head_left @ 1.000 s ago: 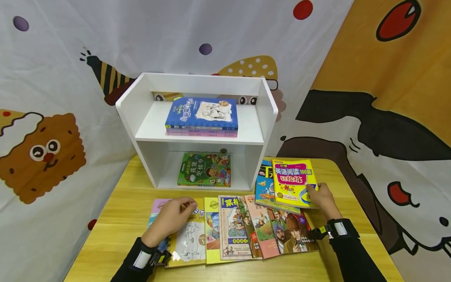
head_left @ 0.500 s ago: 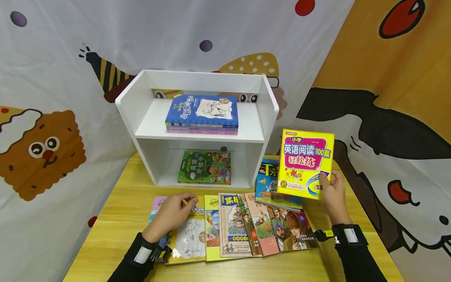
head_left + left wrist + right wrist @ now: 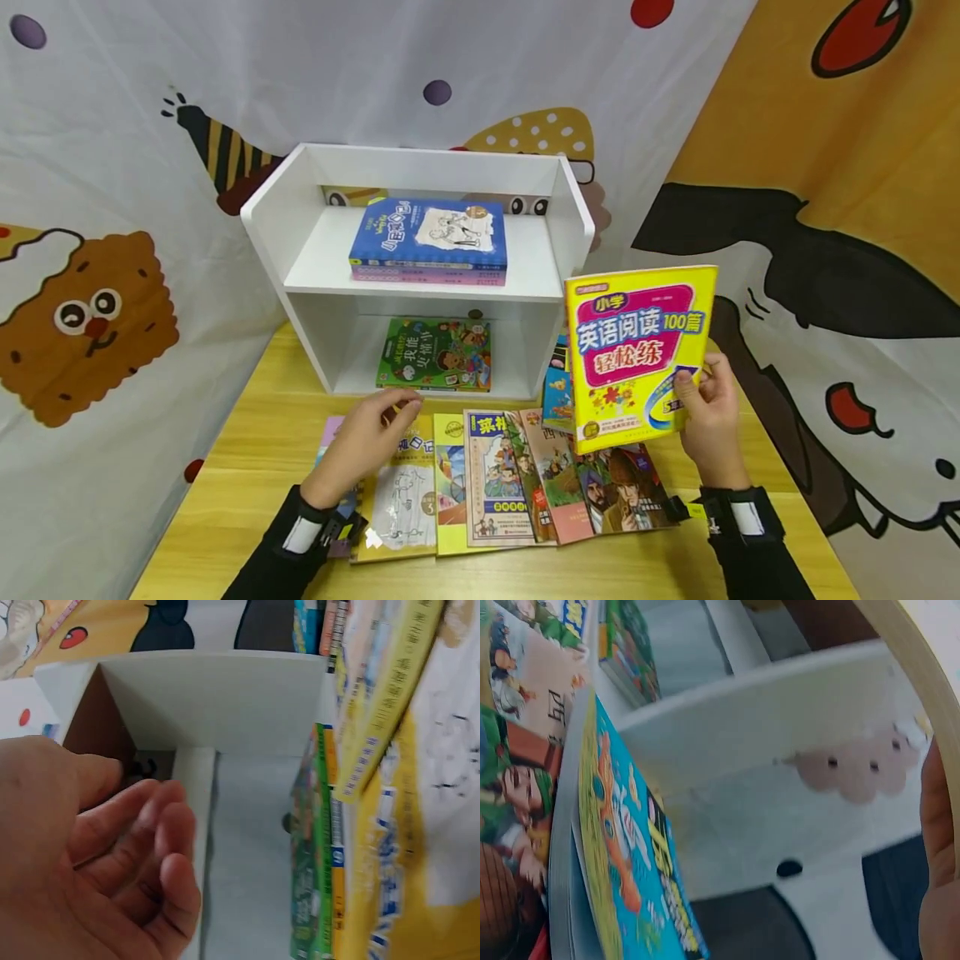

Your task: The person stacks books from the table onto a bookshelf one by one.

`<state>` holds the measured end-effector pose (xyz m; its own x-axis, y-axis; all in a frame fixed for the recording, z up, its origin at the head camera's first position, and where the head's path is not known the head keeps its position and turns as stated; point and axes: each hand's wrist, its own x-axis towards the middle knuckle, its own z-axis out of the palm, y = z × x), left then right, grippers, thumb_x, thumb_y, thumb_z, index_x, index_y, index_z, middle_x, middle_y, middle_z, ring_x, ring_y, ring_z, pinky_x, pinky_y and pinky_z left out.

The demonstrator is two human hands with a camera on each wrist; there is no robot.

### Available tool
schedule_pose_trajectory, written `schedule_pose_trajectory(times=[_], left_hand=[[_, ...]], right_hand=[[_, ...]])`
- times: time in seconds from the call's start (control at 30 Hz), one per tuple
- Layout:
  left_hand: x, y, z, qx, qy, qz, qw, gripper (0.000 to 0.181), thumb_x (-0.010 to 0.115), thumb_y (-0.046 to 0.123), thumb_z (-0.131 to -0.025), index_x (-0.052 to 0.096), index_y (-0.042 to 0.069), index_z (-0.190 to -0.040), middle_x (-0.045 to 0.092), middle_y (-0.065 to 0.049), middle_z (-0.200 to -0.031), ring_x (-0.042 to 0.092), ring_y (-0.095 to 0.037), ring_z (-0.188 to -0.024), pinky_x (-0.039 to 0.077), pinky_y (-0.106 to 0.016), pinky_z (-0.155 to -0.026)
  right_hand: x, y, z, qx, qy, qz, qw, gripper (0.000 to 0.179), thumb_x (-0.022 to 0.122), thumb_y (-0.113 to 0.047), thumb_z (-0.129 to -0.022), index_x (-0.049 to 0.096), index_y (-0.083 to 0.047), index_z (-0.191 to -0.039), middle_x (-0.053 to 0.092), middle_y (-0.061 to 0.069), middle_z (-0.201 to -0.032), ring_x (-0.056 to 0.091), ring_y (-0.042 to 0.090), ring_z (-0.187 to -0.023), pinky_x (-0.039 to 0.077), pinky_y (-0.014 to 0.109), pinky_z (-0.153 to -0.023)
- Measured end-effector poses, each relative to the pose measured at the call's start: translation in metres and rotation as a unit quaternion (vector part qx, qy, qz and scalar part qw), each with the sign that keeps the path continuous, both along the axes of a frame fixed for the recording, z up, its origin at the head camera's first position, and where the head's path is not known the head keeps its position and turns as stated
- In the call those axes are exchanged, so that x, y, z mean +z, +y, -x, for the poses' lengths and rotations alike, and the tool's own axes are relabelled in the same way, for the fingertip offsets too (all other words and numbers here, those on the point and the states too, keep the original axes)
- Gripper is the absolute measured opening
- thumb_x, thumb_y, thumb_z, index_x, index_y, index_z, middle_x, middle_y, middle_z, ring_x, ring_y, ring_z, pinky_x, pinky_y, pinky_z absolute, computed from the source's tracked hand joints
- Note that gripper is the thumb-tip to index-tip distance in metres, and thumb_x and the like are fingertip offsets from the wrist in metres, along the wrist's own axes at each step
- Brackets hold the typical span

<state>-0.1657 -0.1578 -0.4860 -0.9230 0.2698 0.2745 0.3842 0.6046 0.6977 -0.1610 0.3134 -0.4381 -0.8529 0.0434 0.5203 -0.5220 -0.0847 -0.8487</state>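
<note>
My right hand [image 3: 712, 425] grips a yellow workbook [image 3: 645, 342] at its lower right edge, thumb on the front cover. The workbook is held up off the table, cover facing me, near the shelf's right side. Behind it, a blue book [image 3: 557, 400] is partly hidden; the right wrist view shows more of that blue book [image 3: 630, 847]. My left hand [image 3: 363, 446] holds nothing. Its fingers are loosely curled above a yellow book with a line drawing [image 3: 401, 508], at the left of an overlapping row. The left wrist view shows the same relaxed hand [image 3: 127, 855] before the shelf.
A white two-tier shelf [image 3: 532, 262] stands at the back of the wooden table [image 3: 225, 492]. Its upper tier bears a blue book [image 3: 427, 233] on pink ones; a green book [image 3: 435, 354] lies below. Several books, including a detective one [image 3: 626, 492], overlap in front.
My right hand has lifted the yellow workbook off the blue book, then brought it left and nearer, tilting it. My left hand has stayed almost still.
</note>
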Motion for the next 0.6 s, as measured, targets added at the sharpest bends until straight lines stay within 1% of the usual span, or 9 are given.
schedule_pose_trajectory(times=[0.13, 0.2, 0.27, 0.33, 0.37, 0.43, 0.5, 0.53, 0.6], left_hand=[[0.018, 0.005, -0.002, -0.03, 0.013, -0.048, 0.9983, 0.029, 0.046, 0.041, -0.097, 0.051, 0.038, -0.125, 0.061, 0.015, -0.094, 0.056, -0.004, -0.073, 0.051, -0.031, -0.059], [0.027, 0.01, -0.004, -0.062, 0.022, -0.082, 0.9944, 0.037, 0.048, 0.036, -0.097, 0.044, 0.036, -0.133, 0.064, 0.01, -0.099, 0.058, -0.007, -0.077, 0.053, -0.033, -0.063], [0.035, 0.015, -0.006, -0.095, 0.032, -0.107, 0.9892, 0.047, 0.05, 0.029, -0.097, 0.035, 0.033, -0.141, 0.064, 0.006, -0.109, 0.06, -0.009, -0.086, 0.053, -0.036, -0.07], [0.045, 0.021, -0.01, -0.124, 0.041, -0.118, 0.9844, 0.055, 0.051, 0.025, -0.097, 0.026, 0.03, -0.146, 0.06, 0.003, -0.122, 0.059, -0.011, -0.097, 0.053, -0.039, -0.079], [0.051, 0.024, -0.013, -0.138, 0.045, -0.122, 0.9818, 0.057, 0.05, 0.023, -0.097, 0.023, 0.027, -0.148, 0.058, 0.001, -0.126, 0.058, -0.012, -0.099, 0.053, -0.038, -0.08], [0.062, 0.03, -0.019, -0.16, 0.045, -0.131, 0.9775, 0.057, 0.047, 0.018, -0.098, 0.021, 0.023, -0.149, 0.058, 0.0, -0.125, 0.06, -0.013, -0.095, 0.054, -0.038, -0.075], [0.073, 0.034, -0.026, -0.18, 0.028, -0.147, 0.9722, 0.052, 0.042, 0.017, -0.1, 0.024, 0.019, -0.148, 0.06, -0.005, -0.12, 0.063, -0.015, -0.087, 0.056, -0.037, -0.069], [0.077, 0.036, -0.029, -0.188, 0.012, -0.157, 0.9694, 0.05, 0.04, 0.016, -0.1, 0.026, 0.018, -0.148, 0.062, -0.007, -0.115, 0.063, -0.016, -0.081, 0.057, -0.036, -0.064], [0.079, 0.038, -0.032, -0.2, -0.02, -0.174, 0.964, 0.05, 0.04, 0.013, -0.1, 0.027, 0.019, -0.148, 0.063, -0.01, -0.104, 0.063, -0.019, -0.07, 0.057, -0.036, -0.058]], right_hand=[[0.005, -0.025, -0.001, 0.051, 0.01, -0.068, 0.9963, 0.029, 0.043, 0.01, -0.092, 0.036, 0.011, -0.121, 0.067, 0.019, -0.095, 0.065, 0.034, -0.071, 0.057, 0.034, -0.054], [0.005, -0.037, -0.001, 0.085, 0.0, -0.096, 0.9917, 0.029, 0.043, 0.012, -0.091, 0.038, 0.01, -0.12, 0.065, 0.019, -0.09, 0.064, 0.035, -0.067, 0.056, 0.037, -0.051], [0.009, -0.05, -0.002, 0.121, -0.011, -0.122, 0.9851, 0.03, 0.042, 0.013, -0.091, 0.039, 0.008, -0.12, 0.064, 0.02, -0.089, 0.063, 0.036, -0.064, 0.056, 0.041, -0.049], [0.012, -0.063, -0.004, 0.16, -0.02, -0.149, 0.9757, 0.03, 0.041, 0.014, -0.092, 0.04, 0.006, -0.121, 0.063, 0.022, -0.088, 0.063, 0.036, -0.063, 0.055, 0.043, -0.047], [0.013, -0.069, -0.005, 0.176, -0.027, -0.162, 0.9706, 0.029, 0.041, 0.013, -0.092, 0.041, 0.005, -0.12, 0.063, 0.023, -0.087, 0.063, 0.036, -0.062, 0.055, 0.044, -0.047], [0.015, -0.082, -0.006, 0.204, -0.047, -0.186, 0.96, 0.025, 0.041, 0.009, -0.094, 0.043, 0.002, -0.118, 0.064, 0.022, -0.088, 0.063, 0.034, -0.062, 0.055, 0.044, -0.047], [0.011, -0.092, -0.006, 0.228, -0.072, -0.207, 0.9488, 0.021, 0.043, 0.003, -0.095, 0.044, 0.0, -0.116, 0.065, 0.02, -0.089, 0.064, 0.033, -0.063, 0.055, 0.045, -0.049], [0.008, -0.096, -0.005, 0.236, -0.086, -0.217, 0.9435, 0.019, 0.044, 0.0, -0.096, 0.044, -0.001, -0.115, 0.066, 0.019, -0.09, 0.064, 0.033, -0.064, 0.056, 0.045, -0.05], [-0.001, -0.103, -0.004, 0.251, -0.12, -0.222, 0.9345, 0.018, 0.046, -0.006, -0.097, 0.045, -0.005, -0.115, 0.067, 0.017, -0.094, 0.065, 0.033, -0.067, 0.056, 0.046, -0.053]])
